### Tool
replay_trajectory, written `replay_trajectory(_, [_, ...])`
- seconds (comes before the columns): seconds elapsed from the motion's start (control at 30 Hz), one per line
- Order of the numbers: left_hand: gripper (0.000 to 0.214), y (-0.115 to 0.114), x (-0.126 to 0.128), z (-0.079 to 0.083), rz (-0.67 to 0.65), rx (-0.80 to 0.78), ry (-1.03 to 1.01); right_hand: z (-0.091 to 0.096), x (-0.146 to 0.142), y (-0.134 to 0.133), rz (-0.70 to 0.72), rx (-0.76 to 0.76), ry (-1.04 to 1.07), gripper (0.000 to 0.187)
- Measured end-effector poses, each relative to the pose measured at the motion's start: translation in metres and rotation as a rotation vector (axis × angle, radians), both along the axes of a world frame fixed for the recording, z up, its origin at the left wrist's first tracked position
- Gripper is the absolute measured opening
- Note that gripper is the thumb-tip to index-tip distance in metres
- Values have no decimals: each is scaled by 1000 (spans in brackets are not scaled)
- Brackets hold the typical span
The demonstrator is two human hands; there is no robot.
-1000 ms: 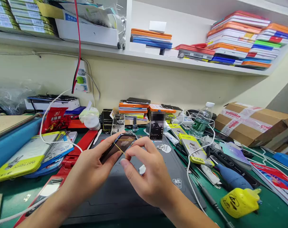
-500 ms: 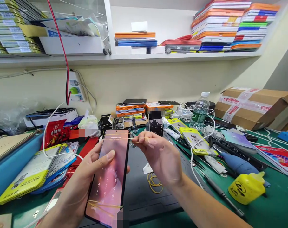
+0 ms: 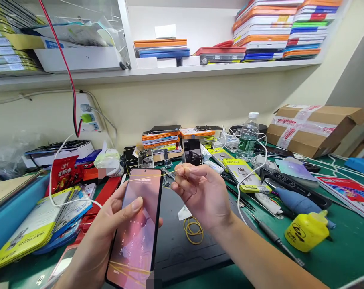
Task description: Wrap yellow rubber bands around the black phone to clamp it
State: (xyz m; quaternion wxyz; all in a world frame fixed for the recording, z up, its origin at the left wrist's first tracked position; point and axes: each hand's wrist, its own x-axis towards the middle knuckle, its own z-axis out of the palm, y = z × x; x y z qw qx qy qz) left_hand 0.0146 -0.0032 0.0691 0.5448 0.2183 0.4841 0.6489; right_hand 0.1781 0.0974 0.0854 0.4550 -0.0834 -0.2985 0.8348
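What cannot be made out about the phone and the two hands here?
Head view only.
The phone: lower edge, partly cut off by the picture's bottom edge and a blurred patch.
The screen text: too small to read.
The left hand: the part behind the phone, hidden by it.
The rubber band: its end in the right hand, hidden by its fingers.

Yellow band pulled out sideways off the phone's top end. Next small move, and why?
Probably ease the right hand back toward the black smartphone with the lit pink screen, letting the thin yellow rubber band settle across its top. The fingers pinch it stretched taut to the side, while the left hand grips the body.
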Motion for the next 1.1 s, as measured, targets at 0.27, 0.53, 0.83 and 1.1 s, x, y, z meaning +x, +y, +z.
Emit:
replay_trajectory(0.27, [74,-7,15,17,25,7,56,5,2,-3,-10,145,17,25])
replay_trajectory(0.53, [44,-9,7,-9,247,243,630,-3,-1,4,31,-43,-359,20])
replay_trajectory(0.83, [37,-7,-15,-25,225,471,1262,-3,6,11,227,-188,-347,28])
replay_trajectory(1.1, [69,5,6,4,99,99,286,7,7,5,-4,233,-165,25])
